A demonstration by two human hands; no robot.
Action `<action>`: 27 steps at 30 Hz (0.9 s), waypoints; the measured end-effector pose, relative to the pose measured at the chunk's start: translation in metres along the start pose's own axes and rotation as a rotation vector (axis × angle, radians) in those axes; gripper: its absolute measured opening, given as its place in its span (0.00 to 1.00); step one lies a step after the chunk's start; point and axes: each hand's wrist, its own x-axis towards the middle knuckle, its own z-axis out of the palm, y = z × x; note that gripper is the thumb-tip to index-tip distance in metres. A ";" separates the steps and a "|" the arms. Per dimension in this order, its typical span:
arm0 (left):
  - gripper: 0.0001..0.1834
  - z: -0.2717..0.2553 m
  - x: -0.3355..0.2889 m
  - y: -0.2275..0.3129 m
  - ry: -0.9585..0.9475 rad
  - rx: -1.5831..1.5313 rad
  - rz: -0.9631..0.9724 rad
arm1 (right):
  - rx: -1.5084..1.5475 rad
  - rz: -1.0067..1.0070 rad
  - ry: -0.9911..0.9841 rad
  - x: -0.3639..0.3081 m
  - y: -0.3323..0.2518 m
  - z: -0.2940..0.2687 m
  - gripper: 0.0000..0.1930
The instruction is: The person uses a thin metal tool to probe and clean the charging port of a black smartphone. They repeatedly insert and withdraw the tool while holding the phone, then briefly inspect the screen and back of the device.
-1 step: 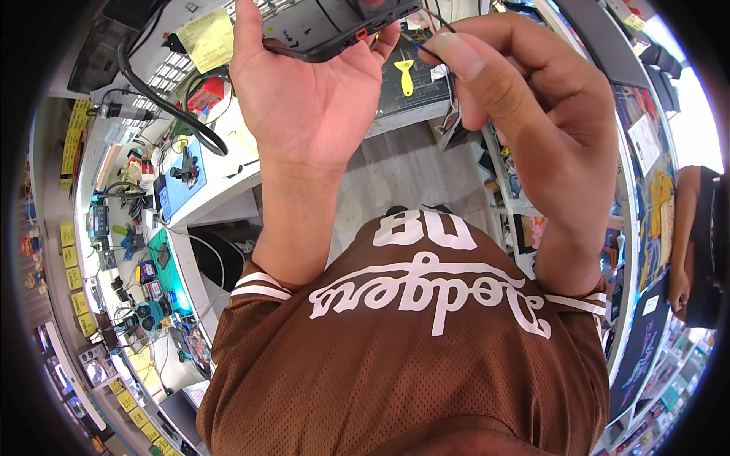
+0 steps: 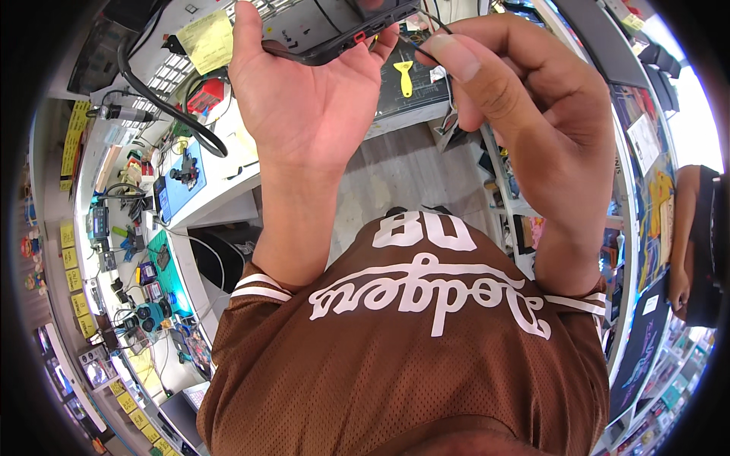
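Observation:
At the top of the view my left hand (image 2: 308,106), palm up, grips a black phone (image 2: 315,30) with its thumb on the left edge and fingers behind. A small red-rimmed part shows on the phone's side edge, and its upper part runs out of the picture. Beside it, my right hand (image 2: 525,91) is closed, pinching thin dark tweezers (image 2: 435,20) between thumb and forefinger. Their slender prongs point left toward the phone's right end; whether the tips touch it I cannot tell.
A yellow scraper (image 2: 405,79) lies on a black work mat (image 2: 380,106) beyond my hands. Leftward, a thick black cable (image 2: 171,110) loops near a yellow note (image 2: 204,42). Benches with a blue mat (image 2: 179,204) and tools curve along the left. Another person's arm (image 2: 684,235) shows far right.

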 end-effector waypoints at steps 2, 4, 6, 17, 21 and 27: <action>0.35 0.000 0.001 0.001 -0.015 -0.002 -0.004 | 0.021 0.002 0.014 0.001 0.001 0.002 0.10; 0.35 0.001 0.001 0.002 -0.010 -0.004 -0.007 | 0.029 -0.009 0.005 0.001 0.001 0.003 0.10; 0.34 0.002 0.000 0.003 0.012 -0.006 -0.009 | 0.020 -0.020 -0.027 0.002 0.002 0.002 0.10; 0.32 -0.002 0.003 0.006 0.011 0.054 0.159 | -0.205 0.023 -0.066 0.006 -0.011 0.005 0.09; 0.32 -0.002 0.004 0.007 0.005 0.084 0.210 | -0.271 0.014 -0.062 0.007 -0.016 0.007 0.09; 0.32 -0.006 0.007 0.002 0.030 0.022 0.228 | -0.395 -0.075 -0.042 0.009 -0.013 0.010 0.08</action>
